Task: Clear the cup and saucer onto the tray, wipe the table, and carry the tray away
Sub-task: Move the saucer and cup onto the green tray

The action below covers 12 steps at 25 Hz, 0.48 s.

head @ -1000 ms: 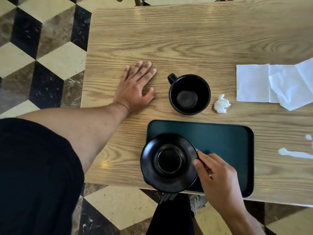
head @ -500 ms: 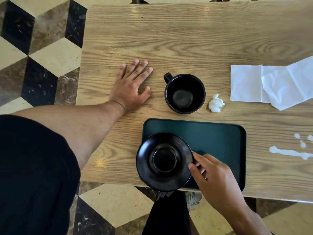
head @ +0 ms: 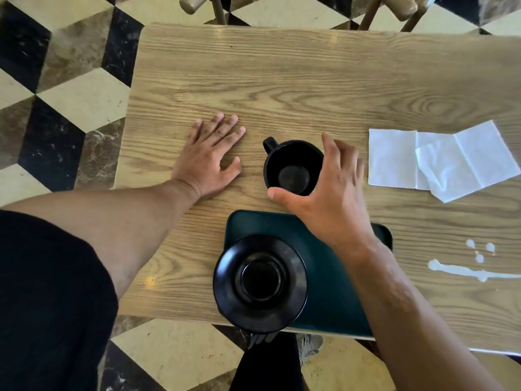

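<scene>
A black saucer [head: 260, 283] sits on the left end of the dark green tray [head: 327, 292], overhanging the tray's left rim and the table's near edge. The empty black cup [head: 291, 169] stands on the wooden table [head: 282, 80] just beyond the tray, handle pointing up-left. My right hand [head: 329, 193] hovers over the cup's right side with fingers spread around it, thumb at the near rim; it holds nothing. My left hand [head: 210, 160] lies flat on the table to the cup's left.
White unfolded napkins [head: 439, 162] lie at the right. A white liquid spill [head: 468, 270] streaks the table right of the tray. Chair legs [head: 217, 7] stand beyond the far edge. A checkered floor lies to the left and below.
My right hand let go of the saucer, which stays on the tray, and moved up to the cup. It now hides the small crumpled tissue beside the cup. The left hand stayed flat.
</scene>
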Each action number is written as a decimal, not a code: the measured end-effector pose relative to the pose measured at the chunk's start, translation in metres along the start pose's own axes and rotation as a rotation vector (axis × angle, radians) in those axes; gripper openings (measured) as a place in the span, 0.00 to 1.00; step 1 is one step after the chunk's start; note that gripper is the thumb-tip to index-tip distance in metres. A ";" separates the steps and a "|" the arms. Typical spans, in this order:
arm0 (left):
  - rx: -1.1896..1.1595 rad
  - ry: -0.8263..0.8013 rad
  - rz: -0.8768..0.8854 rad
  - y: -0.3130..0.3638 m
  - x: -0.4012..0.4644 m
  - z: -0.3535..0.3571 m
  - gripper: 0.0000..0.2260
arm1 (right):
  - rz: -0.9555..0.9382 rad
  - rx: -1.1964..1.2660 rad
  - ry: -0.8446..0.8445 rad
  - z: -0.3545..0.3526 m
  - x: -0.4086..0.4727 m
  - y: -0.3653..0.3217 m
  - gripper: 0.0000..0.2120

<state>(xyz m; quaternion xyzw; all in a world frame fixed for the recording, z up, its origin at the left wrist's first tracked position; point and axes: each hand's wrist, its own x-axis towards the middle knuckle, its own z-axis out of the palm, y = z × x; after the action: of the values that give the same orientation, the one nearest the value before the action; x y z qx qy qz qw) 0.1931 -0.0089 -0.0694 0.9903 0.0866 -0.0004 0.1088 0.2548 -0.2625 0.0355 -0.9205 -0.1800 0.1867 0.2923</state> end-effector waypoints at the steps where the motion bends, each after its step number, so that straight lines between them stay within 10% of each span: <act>1: 0.002 0.000 0.001 0.000 0.000 0.000 0.29 | -0.004 -0.032 -0.035 0.002 0.006 -0.004 0.60; 12: 0.005 -0.014 0.000 0.001 0.000 0.000 0.30 | 0.028 0.030 -0.059 0.012 0.013 0.004 0.58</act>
<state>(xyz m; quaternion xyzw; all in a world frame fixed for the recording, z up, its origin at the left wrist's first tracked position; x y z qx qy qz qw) 0.1934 -0.0093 -0.0688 0.9905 0.0860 -0.0075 0.1071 0.2614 -0.2545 0.0210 -0.9126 -0.1725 0.2204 0.2980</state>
